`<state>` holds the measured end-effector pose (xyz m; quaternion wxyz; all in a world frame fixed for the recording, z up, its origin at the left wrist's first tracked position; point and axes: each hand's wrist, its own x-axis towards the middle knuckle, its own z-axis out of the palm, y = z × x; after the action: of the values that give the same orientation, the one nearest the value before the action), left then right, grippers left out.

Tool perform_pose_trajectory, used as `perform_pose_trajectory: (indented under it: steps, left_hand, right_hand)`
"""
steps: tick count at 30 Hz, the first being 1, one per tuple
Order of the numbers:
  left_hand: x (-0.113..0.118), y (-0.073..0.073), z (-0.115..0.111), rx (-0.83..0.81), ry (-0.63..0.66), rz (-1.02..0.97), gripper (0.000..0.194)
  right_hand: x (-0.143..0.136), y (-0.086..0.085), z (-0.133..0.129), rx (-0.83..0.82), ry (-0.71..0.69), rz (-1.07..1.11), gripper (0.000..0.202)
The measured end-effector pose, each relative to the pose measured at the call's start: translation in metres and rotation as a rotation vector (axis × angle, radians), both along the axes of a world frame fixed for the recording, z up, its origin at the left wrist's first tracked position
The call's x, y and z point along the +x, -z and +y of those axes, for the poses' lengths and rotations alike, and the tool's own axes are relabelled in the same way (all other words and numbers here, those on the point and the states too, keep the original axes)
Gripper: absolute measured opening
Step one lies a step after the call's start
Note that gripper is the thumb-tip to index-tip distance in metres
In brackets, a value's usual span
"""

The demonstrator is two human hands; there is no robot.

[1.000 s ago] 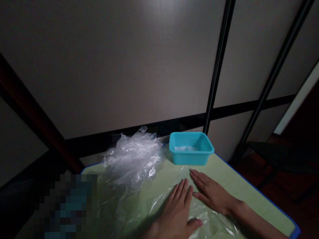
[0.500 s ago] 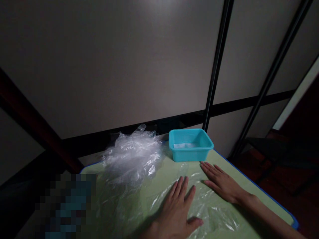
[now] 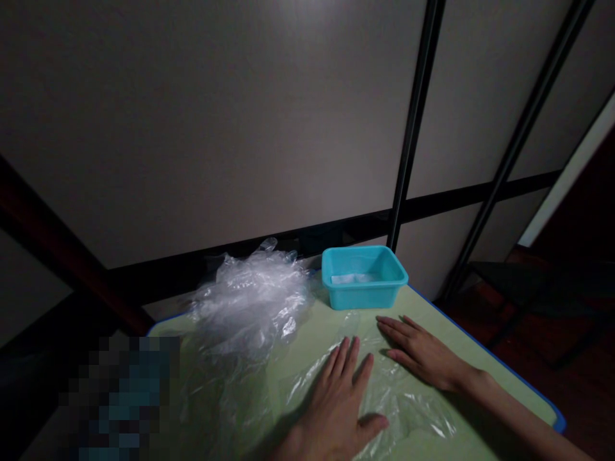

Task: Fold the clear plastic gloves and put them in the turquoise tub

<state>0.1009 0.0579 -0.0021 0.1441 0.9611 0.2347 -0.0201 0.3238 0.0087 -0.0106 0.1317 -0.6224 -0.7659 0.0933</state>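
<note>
My left hand (image 3: pixel 339 403) lies flat, fingers spread, on a clear plastic bag (image 3: pixel 408 406) spread on the green table (image 3: pixel 480 374). Just to its right, my right hand (image 3: pixel 420 352) also presses palm down on the same bag, its fingertips pointing toward a turquoise tub (image 3: pixel 364 276). Neither hand grips anything. A crumpled heap of clear plastic bags (image 3: pixel 252 298) rises to the left of the tub.
The turquoise tub stands at the table's far edge with something pale inside. A blue rim borders the table. A blurred patch (image 3: pixel 120 397) covers the near left. Grey wall panels with black frames (image 3: pixel 413 121) stand behind.
My right hand slid to the right, away from my left hand, across the plastic bag, then shifted slightly back left. The left hand stayed almost still.
</note>
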Motion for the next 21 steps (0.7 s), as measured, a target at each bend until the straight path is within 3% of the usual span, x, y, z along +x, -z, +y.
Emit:
perform_pose_trajectory:
  steps: [6, 13, 17, 21]
  left_hand:
    - [0.008, 0.016, 0.001, 0.064, -0.013, -0.113, 0.072]
    - [0.009, 0.019, 0.002, 0.092, -0.015, -0.134, 0.074]
    - [-0.006, 0.010, 0.003, 0.082, 0.013, -0.078, 0.075]
    - [-0.036, 0.006, 0.004, 0.081, -0.017, -0.016, 0.078]
  right_hand:
    - [-0.020, -0.004, 0.001, 0.025, 0.023, 0.012, 0.058]
    - [-0.025, 0.015, -0.002, 0.051, -0.016, -0.054, 0.061]
    - [-0.021, 0.019, -0.002, 0.081, -0.030, -0.056, 0.060]
    - [-0.022, 0.018, -0.002, 0.086, -0.031, -0.052, 0.060]
